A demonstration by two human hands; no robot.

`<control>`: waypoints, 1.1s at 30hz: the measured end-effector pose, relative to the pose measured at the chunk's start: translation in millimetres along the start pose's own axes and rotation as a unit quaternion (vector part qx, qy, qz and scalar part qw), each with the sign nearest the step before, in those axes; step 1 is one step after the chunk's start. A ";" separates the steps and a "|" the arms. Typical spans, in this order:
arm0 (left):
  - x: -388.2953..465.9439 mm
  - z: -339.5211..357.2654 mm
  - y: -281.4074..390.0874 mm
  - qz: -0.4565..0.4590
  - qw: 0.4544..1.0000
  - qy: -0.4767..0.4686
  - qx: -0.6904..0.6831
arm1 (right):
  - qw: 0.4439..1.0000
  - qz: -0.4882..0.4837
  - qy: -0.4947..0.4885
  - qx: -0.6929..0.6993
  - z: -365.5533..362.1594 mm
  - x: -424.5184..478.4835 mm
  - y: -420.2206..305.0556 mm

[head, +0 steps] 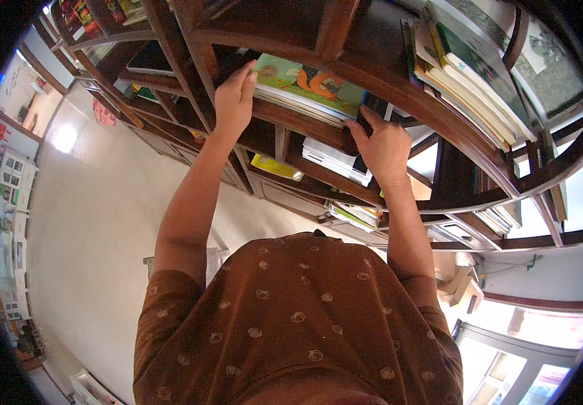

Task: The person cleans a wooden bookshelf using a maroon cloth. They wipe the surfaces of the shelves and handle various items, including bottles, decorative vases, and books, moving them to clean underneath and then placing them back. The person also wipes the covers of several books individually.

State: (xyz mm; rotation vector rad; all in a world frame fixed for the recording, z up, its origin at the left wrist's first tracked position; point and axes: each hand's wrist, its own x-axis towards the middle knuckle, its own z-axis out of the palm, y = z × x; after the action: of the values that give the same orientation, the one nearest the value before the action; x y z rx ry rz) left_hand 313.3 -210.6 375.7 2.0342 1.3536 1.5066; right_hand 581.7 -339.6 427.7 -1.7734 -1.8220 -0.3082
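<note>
A stack of thin books [304, 91] lies flat in a compartment of the dark wooden shelf [296, 129]; the top cover is green with an orange fox. My left hand [235, 104] holds the stack's left end, its thumb by the cover's corner. At the right end, my right hand [383, 144] touches the stack near its lower corner with thumb and fingers. The fingertips of both hands are partly hidden, and so is the back of the stack.
Upright books [466, 96] stand in the compartment on the right. Below the stack lie white papers or booklets [334, 161] and a yellow book [276, 167]. More books [355, 215] sit lower down. Shelf dividers and edges surround both hands. Pale floor [99, 212] extends to the left.
</note>
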 end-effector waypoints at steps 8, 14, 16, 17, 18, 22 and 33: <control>0.5 -1.7 1.1 0.010 1.000 0.001 0.025 | 0.998 -0.025 0.037 0.035 1.8 -2.3 1.1; -1.1 1.2 6.0 0.004 1.000 0.015 -0.003 | 0.999 -0.016 0.034 0.009 2.4 -1.1 3.1; -1.2 1.3 2.5 0.022 0.999 0.027 0.008 | 0.999 -0.008 0.039 0.025 1.0 -1.0 -2.0; -1.5 1.3 1.4 0.031 0.999 0.032 0.014 | 0.998 -0.019 0.054 0.027 2.4 -1.7 -0.3; -3.5 -2.3 1.9 -0.006 0.999 0.007 0.033 | 0.997 -0.030 0.067 0.030 7.3 -3.6 1.3; 0.6 3.9 5.3 0.022 0.999 0.032 -0.010 | 0.994 -0.042 0.084 0.051 7.3 -3.4 5.0; -0.7 -1.1 -3.2 0.061 0.997 0.039 0.031 | 0.994 -0.043 0.090 0.051 11.6 -3.6 3.4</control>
State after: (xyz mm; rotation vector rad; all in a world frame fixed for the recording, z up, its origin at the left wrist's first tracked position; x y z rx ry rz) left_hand 310.7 -209.8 373.6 2.1519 1.3419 1.6307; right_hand 582.1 -336.1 415.6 -1.5494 -1.7555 -0.3891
